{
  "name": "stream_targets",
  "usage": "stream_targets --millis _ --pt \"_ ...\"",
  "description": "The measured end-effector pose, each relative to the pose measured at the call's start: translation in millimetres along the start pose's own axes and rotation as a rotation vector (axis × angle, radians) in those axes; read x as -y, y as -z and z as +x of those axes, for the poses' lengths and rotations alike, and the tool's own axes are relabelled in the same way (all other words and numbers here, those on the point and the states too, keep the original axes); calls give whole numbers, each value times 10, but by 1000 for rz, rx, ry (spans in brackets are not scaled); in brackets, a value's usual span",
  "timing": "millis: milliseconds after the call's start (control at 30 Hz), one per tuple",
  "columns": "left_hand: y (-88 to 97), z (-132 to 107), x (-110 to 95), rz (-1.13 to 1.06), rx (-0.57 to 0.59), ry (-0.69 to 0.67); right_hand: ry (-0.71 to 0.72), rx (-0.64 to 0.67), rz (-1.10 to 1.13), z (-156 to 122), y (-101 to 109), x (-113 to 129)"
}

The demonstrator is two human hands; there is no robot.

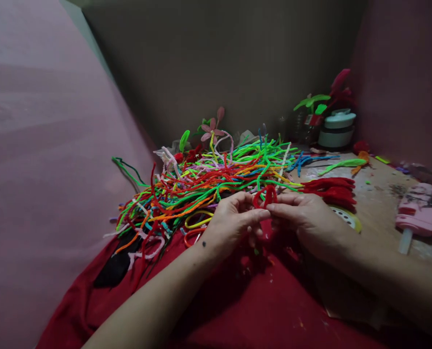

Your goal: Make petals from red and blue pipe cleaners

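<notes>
Two bare hands pinching red fuzzy loops beside a tangled heap

My left hand (234, 215) and right hand (303, 213) meet near the middle of the view, fingertips drawn close together. Between them they hold a small set of red loops (271, 193), bent from fuzzy stem, raised above the near part of the desk (379, 194). My thumbs nearly touch at the base of the loops; some fingers are hidden behind.

Red cloth (216, 310) covers the desk's near edge. Just beyond my hands, a wide heap of fuzzy stems (201, 186) in green, red, orange, yellow, blue and pink sprawls from the left side towards the far edge. Partly behind my left wrist are a yellow loop handle (197, 219) and an orange one (192, 237).

Just beyond my right hand lies a bundle of red stems (334, 189), with a pale disc with holes (347, 218) beside my wrist. Near the desk's right edge rests a pink tool (419, 211). In the far right corner stands a round lidded container (337, 128); at the far edge, a pink flower (212, 131) rises behind the heap.
</notes>
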State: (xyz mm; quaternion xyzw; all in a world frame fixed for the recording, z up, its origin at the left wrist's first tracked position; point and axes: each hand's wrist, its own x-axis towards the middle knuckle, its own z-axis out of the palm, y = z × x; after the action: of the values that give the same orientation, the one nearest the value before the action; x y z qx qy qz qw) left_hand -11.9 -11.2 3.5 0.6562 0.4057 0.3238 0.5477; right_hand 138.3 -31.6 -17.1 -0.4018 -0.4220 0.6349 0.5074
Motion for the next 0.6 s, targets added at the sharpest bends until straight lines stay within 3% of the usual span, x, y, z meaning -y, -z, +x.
stream_targets --millis 200,433,600 --pt "-42 -9 24 -196 -43 -42 19 -6 -134 -17 -4 8" --pt "-54 -1 61 150 -138 -314 68 6 -47 34 28 -80" --pt "-36 6 102 166 -18 -234 -1 61 96 28 24 -74"
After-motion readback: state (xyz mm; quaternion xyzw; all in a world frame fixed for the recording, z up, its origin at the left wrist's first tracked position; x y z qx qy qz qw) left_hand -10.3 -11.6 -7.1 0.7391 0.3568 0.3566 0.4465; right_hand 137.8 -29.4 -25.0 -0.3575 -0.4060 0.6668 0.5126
